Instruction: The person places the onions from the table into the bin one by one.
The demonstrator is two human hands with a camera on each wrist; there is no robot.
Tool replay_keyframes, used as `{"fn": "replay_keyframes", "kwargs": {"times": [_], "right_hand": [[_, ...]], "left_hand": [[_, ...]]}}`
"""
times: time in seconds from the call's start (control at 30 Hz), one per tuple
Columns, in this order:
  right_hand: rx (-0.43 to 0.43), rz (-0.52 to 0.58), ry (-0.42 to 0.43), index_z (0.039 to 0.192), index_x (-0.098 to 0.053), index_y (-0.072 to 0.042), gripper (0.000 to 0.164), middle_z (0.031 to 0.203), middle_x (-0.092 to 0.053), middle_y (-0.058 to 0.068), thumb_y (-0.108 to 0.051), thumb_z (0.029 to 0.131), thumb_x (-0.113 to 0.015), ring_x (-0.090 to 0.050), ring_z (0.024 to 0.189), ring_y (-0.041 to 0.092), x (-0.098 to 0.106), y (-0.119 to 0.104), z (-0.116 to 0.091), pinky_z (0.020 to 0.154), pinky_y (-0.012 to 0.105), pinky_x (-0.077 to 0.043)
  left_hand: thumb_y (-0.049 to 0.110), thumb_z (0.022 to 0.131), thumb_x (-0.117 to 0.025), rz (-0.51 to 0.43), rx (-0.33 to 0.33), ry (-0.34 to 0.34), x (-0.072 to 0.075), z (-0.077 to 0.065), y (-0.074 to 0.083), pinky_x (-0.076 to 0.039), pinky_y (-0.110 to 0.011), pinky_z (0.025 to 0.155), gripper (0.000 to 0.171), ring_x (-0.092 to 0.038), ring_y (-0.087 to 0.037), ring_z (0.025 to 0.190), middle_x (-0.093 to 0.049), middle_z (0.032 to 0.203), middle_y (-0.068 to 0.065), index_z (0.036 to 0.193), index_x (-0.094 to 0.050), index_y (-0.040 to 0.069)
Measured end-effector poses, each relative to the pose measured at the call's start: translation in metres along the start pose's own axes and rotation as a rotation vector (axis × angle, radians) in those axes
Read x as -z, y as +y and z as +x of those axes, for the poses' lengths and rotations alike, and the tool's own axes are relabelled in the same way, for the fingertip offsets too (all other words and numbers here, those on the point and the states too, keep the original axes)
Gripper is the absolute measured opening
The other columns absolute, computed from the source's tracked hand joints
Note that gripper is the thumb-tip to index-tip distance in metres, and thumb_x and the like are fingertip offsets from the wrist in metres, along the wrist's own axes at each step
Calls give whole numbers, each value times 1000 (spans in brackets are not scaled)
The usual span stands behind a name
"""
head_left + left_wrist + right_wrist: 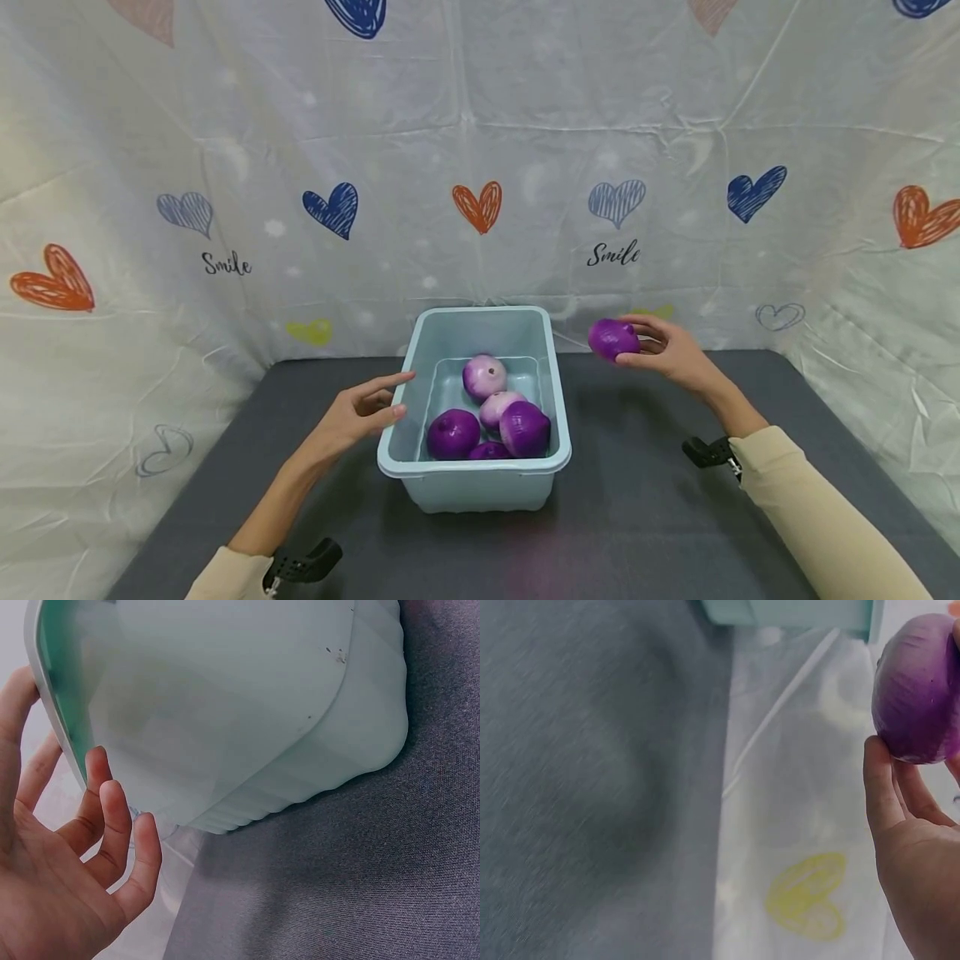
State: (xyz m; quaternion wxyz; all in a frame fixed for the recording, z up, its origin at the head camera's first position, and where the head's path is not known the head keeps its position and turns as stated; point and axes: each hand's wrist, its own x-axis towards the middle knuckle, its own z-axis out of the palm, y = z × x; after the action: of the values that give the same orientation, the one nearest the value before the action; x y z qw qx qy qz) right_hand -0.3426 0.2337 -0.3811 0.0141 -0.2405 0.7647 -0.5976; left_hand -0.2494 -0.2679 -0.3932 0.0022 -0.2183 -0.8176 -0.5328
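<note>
A purple onion [612,339] is held in the fingertips of my right hand [667,354], raised above the table to the right of a pale blue plastic tub [480,482]. The right wrist view shows the same onion [916,690] between thumb and fingers. My left hand [363,408] is at the tub's left rim, its fingers loosely bent. In the left wrist view, fingers of this left hand [67,877] touch the rim [56,716], while the others hang beside the wall. Inside the tub lie several onions, among them a dark purple one [453,434] and a paler one [484,377].
The tub stands on a dark grey tabletop [622,533]. Behind it hangs a white sheet [540,108] printed with hearts, close to the table's back edge. Dark bands [303,562] circle both wrists.
</note>
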Motion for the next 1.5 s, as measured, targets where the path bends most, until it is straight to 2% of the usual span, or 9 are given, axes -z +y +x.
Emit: {"fn": "replay_keyframes", "kwargs": {"times": [0.3,0.6,0.8,1.2,1.5], "right_hand": [[33,17,-30,146,-51,-4,64,140,-52,20,-8,89,-80,-56,123,36,-19,-16,15,93,35,-51],[90,64,-86,146,-52,-5,66,138,-54,16,-5,88,-81,-57,123,32,-37,-35,31,94,35,-50],[115,79,-126,145,-53,-3,66,138,-55,16,-4,86,-82,-58,122,32,-50,-46,41,95,37,-49],[154,56,-205,144,-54,-5,67,140,-54,16,-8,84,-85,-56,125,32,-71,-54,60,98,39,-48],[166,98,-286,143,-55,-5,66,139,-53,18,-4,84,-84,-57,123,33,-76,-53,69,96,41,-49]], "left_hand": [[14,101,-65,-4,-2,-1,0,-1,-2,-49,-36,69,50,-57,-20,81,-62,96,-17,150,-53,11],[16,101,-65,-2,3,4,0,0,0,-52,-42,72,50,-59,-22,84,-63,99,-17,150,-53,13],[15,101,-65,-7,3,5,-1,0,0,-53,-40,72,51,-59,-22,85,-63,98,-17,150,-53,12],[14,100,-66,-19,15,18,-1,3,1,-55,-41,74,51,-59,-23,86,-63,98,-18,150,-53,11],[15,100,-66,-4,29,35,-5,6,2,-55,-41,75,51,-61,-24,88,-65,98,-15,150,-53,11]]}}
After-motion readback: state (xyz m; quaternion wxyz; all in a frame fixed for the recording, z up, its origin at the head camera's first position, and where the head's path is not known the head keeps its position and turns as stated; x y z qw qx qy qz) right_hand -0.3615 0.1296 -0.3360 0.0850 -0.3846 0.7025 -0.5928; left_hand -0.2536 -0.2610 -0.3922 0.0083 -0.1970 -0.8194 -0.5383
